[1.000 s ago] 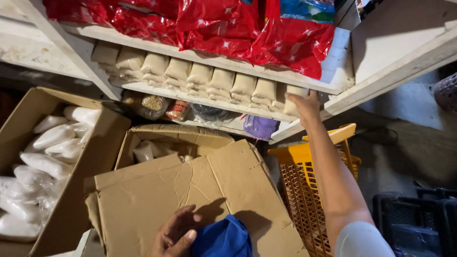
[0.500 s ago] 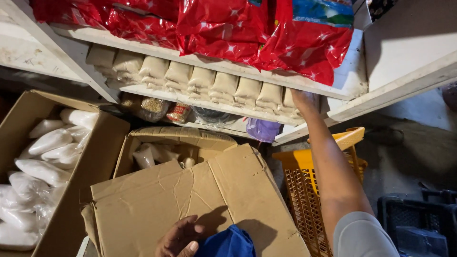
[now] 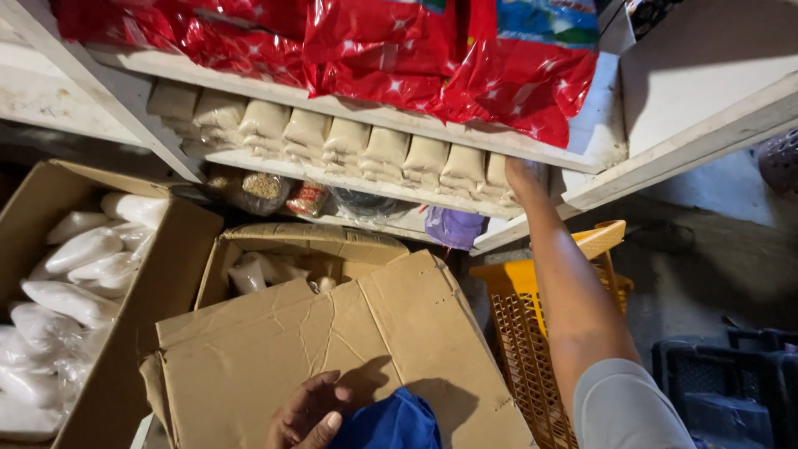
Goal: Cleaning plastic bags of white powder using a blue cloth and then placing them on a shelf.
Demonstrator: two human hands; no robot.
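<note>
The head view looks down at the right hand (image 3: 522, 176), which reaches up to the white shelf (image 3: 598, 141) and touches the last tan bag (image 3: 499, 173) in the row, but its fingers are hidden, so nobody can tell if they are closed on it. The left hand (image 3: 306, 413) lies low on the flat cardboard box flap (image 3: 332, 333) with its fingers curled, just beside a blue cloth (image 3: 392, 422). Red bags (image 3: 416, 50) sit on the shelf above, white bags (image 3: 75, 274) fill the open box on the left, and a yellow basket (image 3: 515, 324) stands beside the right arm.
</note>
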